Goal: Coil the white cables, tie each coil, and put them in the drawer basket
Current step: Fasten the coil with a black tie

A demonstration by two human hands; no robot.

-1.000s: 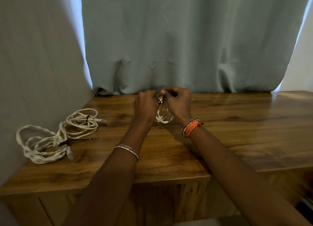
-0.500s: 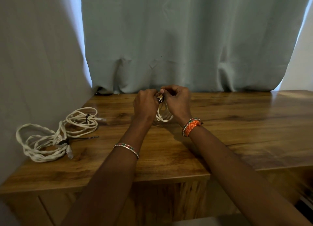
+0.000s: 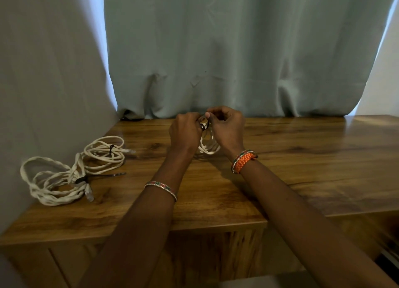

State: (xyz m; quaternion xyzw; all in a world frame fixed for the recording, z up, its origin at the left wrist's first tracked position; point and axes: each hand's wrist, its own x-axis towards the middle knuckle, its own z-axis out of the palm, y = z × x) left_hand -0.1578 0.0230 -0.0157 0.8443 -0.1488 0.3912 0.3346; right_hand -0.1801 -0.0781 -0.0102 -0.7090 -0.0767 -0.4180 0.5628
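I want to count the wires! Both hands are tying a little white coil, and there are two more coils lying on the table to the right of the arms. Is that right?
Not quite. The two other coils lie to the left of the arms, by the wall, as the head view shows. The rest holds: both hands, left and right, work a dark tie on a small white coil over the table.

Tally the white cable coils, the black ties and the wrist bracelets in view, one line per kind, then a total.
White cable coils: 3, namely the near-left coil, the coil behind it and the held coil.
Black ties: 3, at and.
Bracelets: 2, beaded and orange.
Total: 8
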